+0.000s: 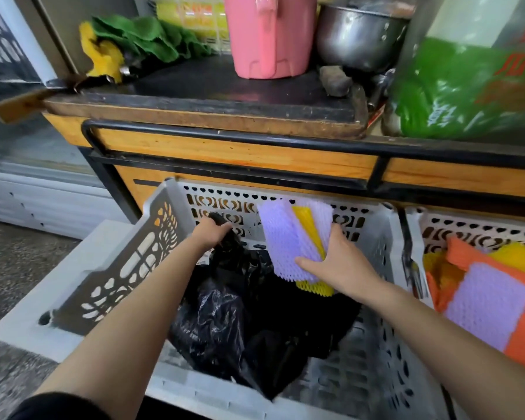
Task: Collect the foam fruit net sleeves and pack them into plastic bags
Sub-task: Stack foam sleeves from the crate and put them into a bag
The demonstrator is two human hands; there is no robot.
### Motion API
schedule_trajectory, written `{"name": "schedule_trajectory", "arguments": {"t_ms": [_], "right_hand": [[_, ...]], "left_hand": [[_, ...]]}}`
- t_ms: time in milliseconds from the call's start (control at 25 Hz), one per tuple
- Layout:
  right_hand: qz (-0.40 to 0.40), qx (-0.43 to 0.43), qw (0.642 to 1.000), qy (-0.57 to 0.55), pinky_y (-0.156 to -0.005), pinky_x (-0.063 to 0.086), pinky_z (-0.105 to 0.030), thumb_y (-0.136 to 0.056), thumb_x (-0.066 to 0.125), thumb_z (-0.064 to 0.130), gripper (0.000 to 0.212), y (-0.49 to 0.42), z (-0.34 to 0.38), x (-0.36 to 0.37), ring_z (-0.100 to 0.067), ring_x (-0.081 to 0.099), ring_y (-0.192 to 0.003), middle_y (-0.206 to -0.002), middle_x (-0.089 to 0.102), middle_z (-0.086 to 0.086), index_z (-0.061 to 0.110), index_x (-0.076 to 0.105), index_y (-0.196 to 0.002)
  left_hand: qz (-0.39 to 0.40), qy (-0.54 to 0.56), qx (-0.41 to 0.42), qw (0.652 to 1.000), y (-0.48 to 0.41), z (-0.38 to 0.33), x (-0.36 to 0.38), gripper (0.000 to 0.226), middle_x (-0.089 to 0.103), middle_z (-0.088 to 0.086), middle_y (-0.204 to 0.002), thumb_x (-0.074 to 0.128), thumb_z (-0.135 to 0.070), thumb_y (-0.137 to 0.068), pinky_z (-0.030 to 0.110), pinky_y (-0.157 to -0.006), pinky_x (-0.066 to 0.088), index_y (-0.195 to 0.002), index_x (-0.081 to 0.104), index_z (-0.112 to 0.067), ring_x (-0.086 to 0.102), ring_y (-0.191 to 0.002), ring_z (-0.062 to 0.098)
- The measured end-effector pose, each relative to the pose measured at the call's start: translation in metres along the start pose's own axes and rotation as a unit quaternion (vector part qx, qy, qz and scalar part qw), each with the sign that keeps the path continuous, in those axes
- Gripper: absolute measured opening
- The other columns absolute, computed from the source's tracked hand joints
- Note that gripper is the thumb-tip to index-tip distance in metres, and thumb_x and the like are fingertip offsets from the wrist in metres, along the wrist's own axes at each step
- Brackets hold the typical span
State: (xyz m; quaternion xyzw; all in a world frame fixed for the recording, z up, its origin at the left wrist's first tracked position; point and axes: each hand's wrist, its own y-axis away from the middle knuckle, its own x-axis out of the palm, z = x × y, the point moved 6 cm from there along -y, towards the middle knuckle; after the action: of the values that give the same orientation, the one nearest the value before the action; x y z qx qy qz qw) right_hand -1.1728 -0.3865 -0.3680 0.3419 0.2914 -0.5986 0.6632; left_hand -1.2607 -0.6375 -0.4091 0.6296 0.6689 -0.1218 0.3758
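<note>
Gripping foam sleeves [294, 234] in right hand [340, 265], above black bag [225, 310]

We face a wooden counter [240, 153] with orange-brown panels. A black metal rail [225, 136] runs along its front, and a dark, worn board [212, 86] lies on top. At the left we see a white ribbed panel [43, 204] above a grey speckled floor [19, 268]. The light is even and soft.

purple sleeves [288, 237], black bag [225, 313], pink jug [267, 34]
</note>
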Motion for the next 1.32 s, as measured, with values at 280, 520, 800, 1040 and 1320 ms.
{"name": "schedule_trajectory", "arguments": {"t_ms": [280, 520, 800, 1040, 1320], "right_hand": [[-0.006, 0.009, 1.000, 0.014, -0.077, 0.050, -0.038, -0.079, 0.065, 0.051, 0.074, 0.006, -0.004, -0.006, -0.019, 0.054, -0.093, -0.117, 0.049, -0.002, 0.012, 0.029, -0.131], [-0.074, -0.013, 0.997, 0.011, -0.077, 0.048, -0.038, -0.081, 0.064, 0.049, 0.073, 0.042, 0.020, -0.051, -0.027, 0.055, -0.100, -0.120, 0.048, -0.008, 0.008, 0.028, -0.129], [-0.270, -0.026, 0.962, -0.001, -0.071, 0.035, -0.035, -0.080, 0.068, 0.044, 0.077, 0.096, 0.053, -0.145, -0.034, 0.051, -0.114, -0.130, 0.047, -0.013, 0.003, 0.027, -0.131], [-0.358, -0.049, 0.931, -0.055, -0.078, 0.036, -0.034, -0.081, 0.068, 0.042, 0.084, 0.145, 0.066, -0.187, -0.036, 0.046, -0.121, -0.136, 0.043, -0.018, -0.003, 0.022, -0.137], [-0.260, -0.114, 0.947, -0.151, -0.099, 0.039, -0.035, -0.077, 0.071, 0.041, 0.095, 0.143, 0.089, -0.148, -0.027, 0.043, -0.128, -0.141, 0.042, -0.012, 0.000, 0.017, -0.144]], "left_hand": [[-0.104, 0.052, 0.084, 0.990, 0.023, -0.036, 0.005, 0.033, 0.068, 0.013, -0.103, 0.058, -0.029, -0.092, 0.035, -0.081, 0.053, -0.111, 0.062, -0.002, 0.065, -0.095, 0.028], [-0.223, 0.007, 0.260, 0.940, 0.102, -0.116, -0.042, 0.026, 0.061, 0.003, -0.085, 0.051, -0.027, -0.096, 0.032, -0.064, 0.040, -0.103, 0.058, -0.003, 0.055, -0.076, 0.020], [-0.270, 0.100, 0.382, 0.878, 0.194, -0.221, -0.089, 0.013, 0.059, 0.006, -0.091, 0.050, -0.005, -0.093, 0.021, -0.062, 0.026, -0.103, 0.056, 0.000, 0.051, -0.083, 0.018], [-0.163, 0.268, 0.407, 0.858, 0.265, -0.222, -0.099, 0.016, 0.060, -0.002, -0.075, 0.047, 0.000, -0.082, 0.025, -0.071, 0.042, -0.083, 0.054, -0.014, 0.056, -0.074, 0.015], [-0.132, 0.277, 0.363, 0.880, 0.314, -0.127, -0.106, 0.012, 0.049, -0.016, -0.061, 0.058, -0.013, -0.090, 0.014, -0.057, 0.035, -0.079, 0.056, -0.013, 0.047, -0.058, -0.001]]}}
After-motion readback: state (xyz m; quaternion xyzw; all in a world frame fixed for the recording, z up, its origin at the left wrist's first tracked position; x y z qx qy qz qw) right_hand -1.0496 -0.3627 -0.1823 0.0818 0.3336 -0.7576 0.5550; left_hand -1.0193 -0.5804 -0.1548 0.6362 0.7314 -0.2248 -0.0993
